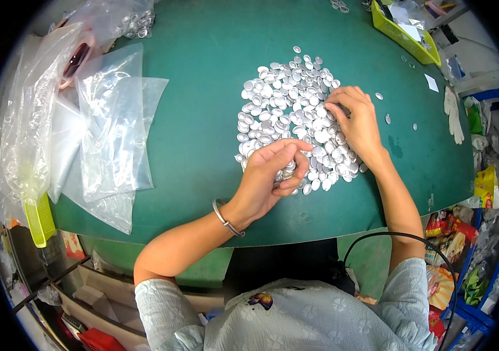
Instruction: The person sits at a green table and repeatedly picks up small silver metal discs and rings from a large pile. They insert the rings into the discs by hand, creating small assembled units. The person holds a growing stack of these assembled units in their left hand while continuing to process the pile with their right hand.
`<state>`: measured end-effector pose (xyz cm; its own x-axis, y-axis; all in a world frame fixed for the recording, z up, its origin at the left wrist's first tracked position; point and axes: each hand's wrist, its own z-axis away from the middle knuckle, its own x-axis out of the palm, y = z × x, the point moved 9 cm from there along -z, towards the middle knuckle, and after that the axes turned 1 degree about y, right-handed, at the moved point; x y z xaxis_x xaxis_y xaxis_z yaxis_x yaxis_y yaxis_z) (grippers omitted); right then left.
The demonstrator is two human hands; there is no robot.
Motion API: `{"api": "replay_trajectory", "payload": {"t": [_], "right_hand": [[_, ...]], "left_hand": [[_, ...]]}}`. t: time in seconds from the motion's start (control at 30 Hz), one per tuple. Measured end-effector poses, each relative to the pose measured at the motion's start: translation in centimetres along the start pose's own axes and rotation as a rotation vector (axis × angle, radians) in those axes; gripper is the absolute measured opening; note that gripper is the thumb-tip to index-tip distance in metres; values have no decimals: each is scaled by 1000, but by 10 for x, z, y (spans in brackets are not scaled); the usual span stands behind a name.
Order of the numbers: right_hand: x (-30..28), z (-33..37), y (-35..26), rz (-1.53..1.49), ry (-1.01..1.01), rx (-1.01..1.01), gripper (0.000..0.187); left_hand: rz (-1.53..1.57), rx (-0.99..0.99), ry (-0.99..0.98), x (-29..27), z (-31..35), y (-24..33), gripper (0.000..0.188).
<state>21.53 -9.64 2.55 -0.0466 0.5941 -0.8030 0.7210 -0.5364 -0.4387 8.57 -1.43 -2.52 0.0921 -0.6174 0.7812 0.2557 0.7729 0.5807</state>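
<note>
A wide heap of small oval silver metal pieces [267, 93] is spread over the green table [202, 88]. My left hand [275, 167], with a metal bangle [226, 217] on its wrist, curls over the near side of the heap and holds several of these pieces in its palm. At the heap's right side, my right hand [354, 114] reaches down with thumb and fingers close together among the pieces. Whether a piece is pinched between those fingertips is hard to make out.
Clear plastic bags [115, 128] lie along the table's left side. A yellow-green basket [404, 38] stands at the far right, with a white glove [453, 116] and a white paper slip [431, 82] nearer. A few loose ovals [388, 119] lie right of my hand. A black cable [401, 234] crosses my right arm.
</note>
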Motion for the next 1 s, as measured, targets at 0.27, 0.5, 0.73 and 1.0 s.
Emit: {"api": "replay_trajectory", "payload": {"t": [0.27, 0.5, 0.73, 1.0], "right_hand": [[-2, 29, -14, -956, -123, 442, 12], [28, 53, -32, -1215, -379, 586, 18], [31, 57, -38, -1223, -431, 568, 12], [37, 65, -38, -1202, -495, 625, 11]], "left_hand": [[-117, 24, 97, -10, -1, -5, 22], [-186, 32, 199, -14, 2, 0, 19], [-231, 42, 219, -17, 4, 0, 16], [-254, 67, 245, -16, 5, 3, 15]]}}
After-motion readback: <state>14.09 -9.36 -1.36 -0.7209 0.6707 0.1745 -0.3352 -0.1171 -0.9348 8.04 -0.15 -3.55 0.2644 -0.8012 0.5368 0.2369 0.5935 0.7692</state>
